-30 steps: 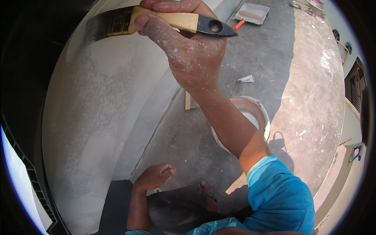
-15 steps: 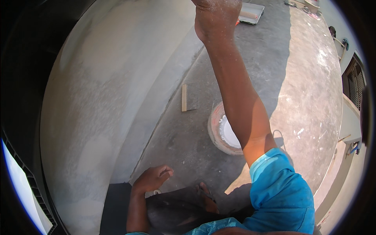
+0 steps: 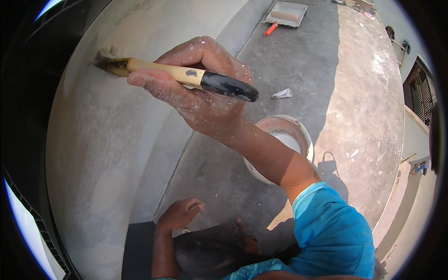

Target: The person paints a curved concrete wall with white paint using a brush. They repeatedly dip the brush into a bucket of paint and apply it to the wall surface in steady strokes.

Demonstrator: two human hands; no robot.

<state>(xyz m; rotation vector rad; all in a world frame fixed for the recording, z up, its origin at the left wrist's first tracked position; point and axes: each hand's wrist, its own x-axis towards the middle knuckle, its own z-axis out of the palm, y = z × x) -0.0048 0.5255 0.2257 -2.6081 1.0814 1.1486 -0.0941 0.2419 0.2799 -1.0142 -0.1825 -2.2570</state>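
My right hand (image 3: 212, 112) is closed around the handle of a paintbrush (image 3: 179, 73). Its cream wooden handle ends in a black tip, and its dark, splayed bristles lie over the pale grey wall (image 3: 116, 140) on my left; contact is hard to tell. White specks dot the fingers. Beneath my right forearm stands a round bucket (image 3: 305, 135) with white paint in it, partly covered by the arm. My left hand (image 3: 179, 213) rests near my knee, fingers curled in, with nothing visible in them.
On the grey floor farther off lies a white paint tray (image 3: 302, 10) with a roller (image 3: 284, 17) that has an orange handle. A small crumpled white piece (image 3: 282, 94) lies beyond the bucket. A sunlit strip runs along the right, with a barred window (image 3: 419, 91) past it.
My right hand has come back from the far top edge and swung left, bringing the paintbrush into view over the wall. It now hides the wooden-edged scraper on the floor. My left hand stays put.
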